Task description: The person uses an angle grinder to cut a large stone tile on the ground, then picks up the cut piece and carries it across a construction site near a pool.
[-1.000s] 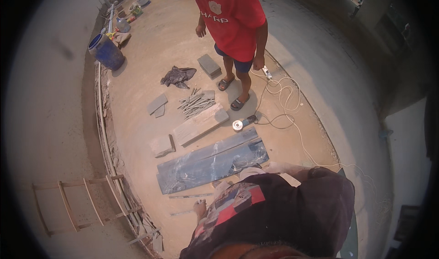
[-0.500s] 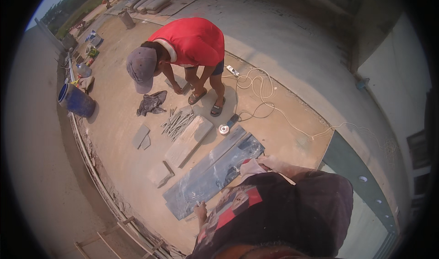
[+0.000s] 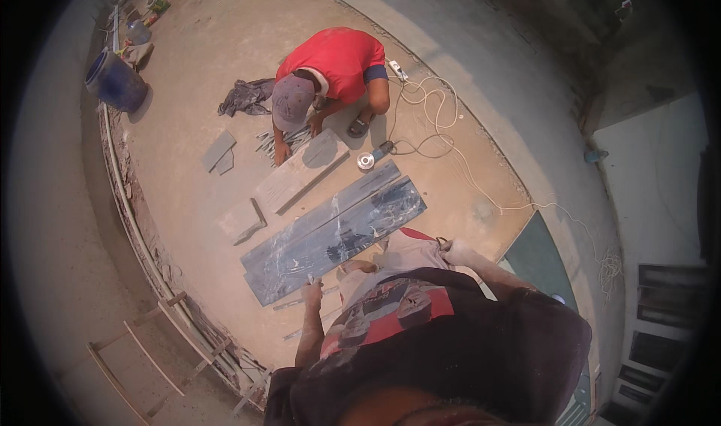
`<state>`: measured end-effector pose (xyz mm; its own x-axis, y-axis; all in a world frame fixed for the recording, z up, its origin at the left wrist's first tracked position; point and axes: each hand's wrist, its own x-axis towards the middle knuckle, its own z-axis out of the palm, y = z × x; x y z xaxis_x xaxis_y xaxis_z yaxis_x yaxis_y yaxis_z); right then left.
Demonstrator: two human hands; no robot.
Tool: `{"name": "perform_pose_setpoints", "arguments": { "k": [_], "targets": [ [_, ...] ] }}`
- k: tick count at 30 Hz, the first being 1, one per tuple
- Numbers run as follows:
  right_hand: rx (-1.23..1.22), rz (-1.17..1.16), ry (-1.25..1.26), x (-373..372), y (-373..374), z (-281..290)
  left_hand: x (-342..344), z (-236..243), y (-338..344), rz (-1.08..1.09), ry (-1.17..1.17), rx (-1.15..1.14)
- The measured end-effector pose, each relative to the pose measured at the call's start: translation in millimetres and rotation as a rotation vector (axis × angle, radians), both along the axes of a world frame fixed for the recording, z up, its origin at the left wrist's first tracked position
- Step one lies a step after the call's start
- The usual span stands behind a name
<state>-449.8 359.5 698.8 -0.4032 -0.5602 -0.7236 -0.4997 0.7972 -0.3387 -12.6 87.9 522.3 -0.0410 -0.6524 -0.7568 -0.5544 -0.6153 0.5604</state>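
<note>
My left hand (image 3: 312,294) is closed around a small whitish thing that pokes up from the fingers, too small to name. Just beyond it lie two long dark blue-grey slabs (image 3: 338,234), side by side and smeared with pale dust. My right hand (image 3: 453,252) rests against the pale cloth of my shorts (image 3: 411,252); its fingers do not show clearly. Past the slabs, a thick pale block (image 3: 304,170) lies on the floor. A co-worker in a red shirt (image 3: 336,59) crouches behind it, one hand down at a pile of thin grey strips (image 3: 298,138).
An angle grinder (image 3: 374,157) with a pale disc lies beyond the slabs, its cable near a white power strip (image 3: 398,71). Broken tile pieces (image 3: 218,151), a dark cloth (image 3: 246,98) and a blue barrel (image 3: 118,83) stand to the left. A wooden ladder-like frame (image 3: 154,351) is nearer.
The co-worker has gone from bending to a crouch, one hand now at the strips. My right hand shows more plainly at my shorts. The view has shifted.
</note>
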Motion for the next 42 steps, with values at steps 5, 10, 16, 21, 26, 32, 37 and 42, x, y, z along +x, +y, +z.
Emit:
{"name": "perform_pose_setpoints", "arguments": {
  "k": [5,10,16,21,26,32,37,42],
  "targets": [
    [0.169,0.220,-0.105,-4.6,-11.0,-26.0,4.6,-10.9,43.9,0.213,-0.007,0.005],
    [0.286,0.163,-0.215,-28.3,-84.1,-68.1,4.9,-30.8,95.1,0.601,0.015,0.162],
    [0.102,0.353,0.094,-60.7,-173.4,-283.1,-26.0,-183.0,117.3,0.935,0.083,0.372],
    [-0.030,0.546,0.100,-8.9,-291.6,-456.5,-7.9,-352.2,126.6,1.426,0.104,0.357],
    [0.047,0.634,0.129,6.1,-318.3,-583.6,-41.4,-474.5,93.9,1.561,0.082,0.308],
    [-0.012,0.739,0.047,65.3,-345.7,-612.0,9.3,-548.4,100.4,1.674,0.339,0.129],
    [0.193,0.707,0.032,32.3,-358.3,-620.4,-47.0,-551.1,87.3,1.721,0.278,0.174],
    [0.153,0.740,-0.109,51.6,-368.5,-564.9,-13.3,-535.4,90.0,1.809,0.350,0.112]
  ]
}}
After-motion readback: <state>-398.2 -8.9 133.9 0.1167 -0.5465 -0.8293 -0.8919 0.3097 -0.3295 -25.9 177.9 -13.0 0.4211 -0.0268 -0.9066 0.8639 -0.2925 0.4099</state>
